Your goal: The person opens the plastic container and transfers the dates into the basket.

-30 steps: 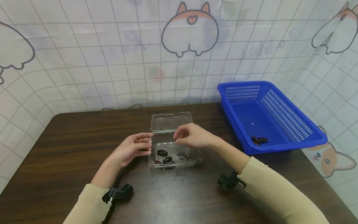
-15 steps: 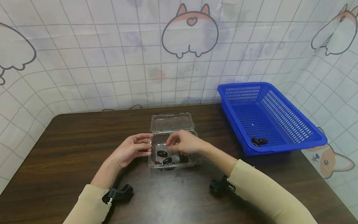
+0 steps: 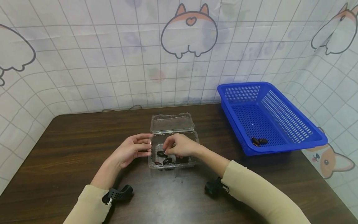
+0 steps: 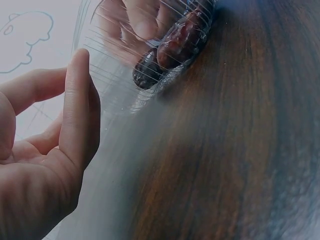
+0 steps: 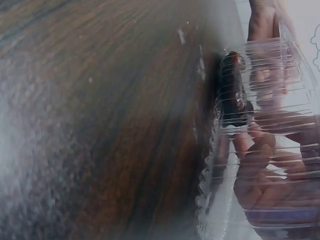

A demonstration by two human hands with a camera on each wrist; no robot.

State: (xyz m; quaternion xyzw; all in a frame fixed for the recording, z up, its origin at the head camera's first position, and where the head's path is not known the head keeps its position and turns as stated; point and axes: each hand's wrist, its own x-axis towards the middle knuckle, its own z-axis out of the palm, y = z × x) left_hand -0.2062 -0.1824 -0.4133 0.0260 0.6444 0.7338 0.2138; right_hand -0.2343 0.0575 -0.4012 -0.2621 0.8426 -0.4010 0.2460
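Note:
A clear plastic clamshell box sits on the table with its lid laid back. Several dark, wrinkled dates lie inside, toward its front left; two also show through the ribbed wall in the left wrist view as glossy red-brown dates. My left hand rests with extended fingertips against the box's left side. Over the box, my right hand reaches in, thumb and forefinger slightly apart right at one date. Through the plastic, the right wrist view shows the right hand blurred.
A blue perforated basket stands at the right, with a few dates in its near corner. The dark wooden table meets a tile-patterned sheet behind.
My right hand has moved left and down inside the box, its fingertips coming to the date. The left hand, box and basket have stayed in place.

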